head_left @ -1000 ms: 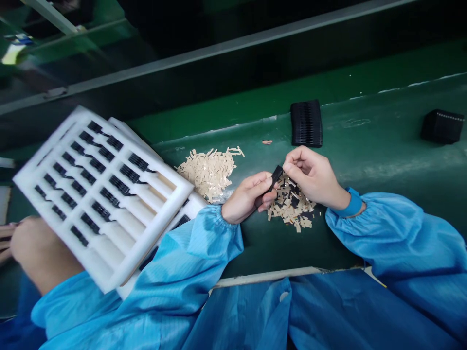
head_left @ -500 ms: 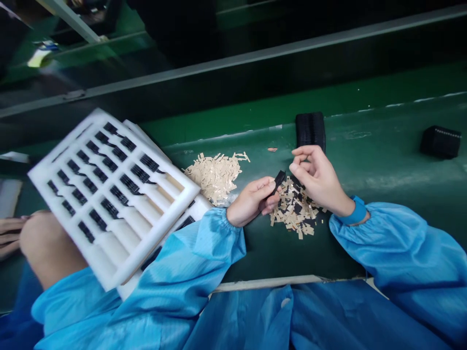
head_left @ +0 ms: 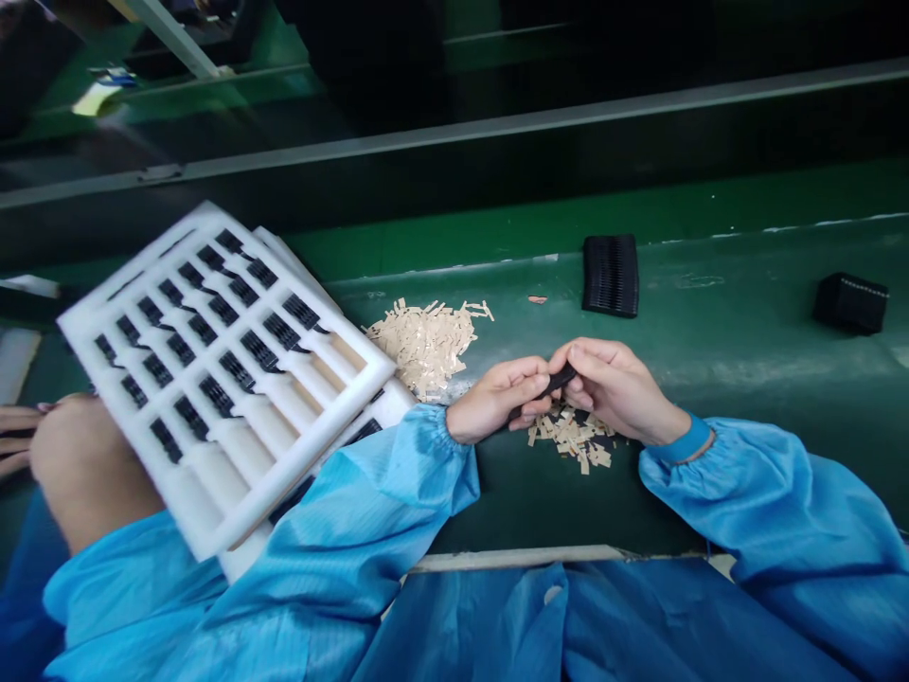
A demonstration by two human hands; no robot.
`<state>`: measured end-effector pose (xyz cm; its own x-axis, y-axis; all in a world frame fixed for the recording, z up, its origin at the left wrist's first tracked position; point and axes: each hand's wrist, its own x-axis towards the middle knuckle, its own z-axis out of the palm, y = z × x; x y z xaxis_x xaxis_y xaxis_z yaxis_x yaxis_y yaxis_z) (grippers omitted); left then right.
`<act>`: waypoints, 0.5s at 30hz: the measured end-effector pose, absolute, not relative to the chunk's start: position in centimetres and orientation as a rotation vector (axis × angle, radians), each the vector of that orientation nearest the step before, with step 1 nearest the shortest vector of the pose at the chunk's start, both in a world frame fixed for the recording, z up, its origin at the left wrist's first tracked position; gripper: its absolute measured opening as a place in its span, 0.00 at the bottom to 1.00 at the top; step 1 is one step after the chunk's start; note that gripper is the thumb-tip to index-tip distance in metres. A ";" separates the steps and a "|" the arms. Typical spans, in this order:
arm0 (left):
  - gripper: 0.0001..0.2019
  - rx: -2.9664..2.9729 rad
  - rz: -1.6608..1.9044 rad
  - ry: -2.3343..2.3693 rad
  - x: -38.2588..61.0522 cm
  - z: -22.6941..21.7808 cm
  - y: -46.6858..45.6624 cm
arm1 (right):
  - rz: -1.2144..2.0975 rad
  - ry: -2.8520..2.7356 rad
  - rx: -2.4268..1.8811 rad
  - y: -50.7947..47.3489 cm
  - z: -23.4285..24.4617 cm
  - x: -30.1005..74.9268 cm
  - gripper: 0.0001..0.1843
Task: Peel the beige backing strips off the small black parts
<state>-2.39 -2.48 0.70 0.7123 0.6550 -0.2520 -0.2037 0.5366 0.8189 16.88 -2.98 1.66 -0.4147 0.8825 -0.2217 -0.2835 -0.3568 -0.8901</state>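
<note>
Black strip [head_left: 560,381] is held over bench [head_left: 554,516], inward of near edge, by loose tan pieces [head_left: 572,443]. Fingers of left hand [head_left: 495,398] and right hand [head_left: 616,384] grasp opposite ends. Step, judged: two-handed working; next move likely needs steady left grip.

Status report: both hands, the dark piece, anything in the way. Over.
Left hand and right hand gripping one slim black piece. Piece held off the table, near scattered flat tan chips. No obstruction visible between hands.
</note>
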 end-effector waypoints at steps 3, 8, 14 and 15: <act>0.18 0.843 0.584 0.626 -2.3 0.8 -2.5 | 1.652 -1.235 -1.020 -2.9 1.6 17.0 0.19; 0.18 0.890 0.607 0.624 -2.2 0.6 -2.7 | 1.492 -1.431 -0.974 -2.9 1.5 17.3 0.18; 0.17 1.264 0.758 0.846 -2.0 0.5 -2.8 | 1.099 -1.596 -1.147 -2.9 1.1 17.2 0.16; 0.16 1.365 0.780 0.915 -2.0 0.5 -2.8 | 1.073 -1.560 -1.177 -2.9 0.9 17.2 0.14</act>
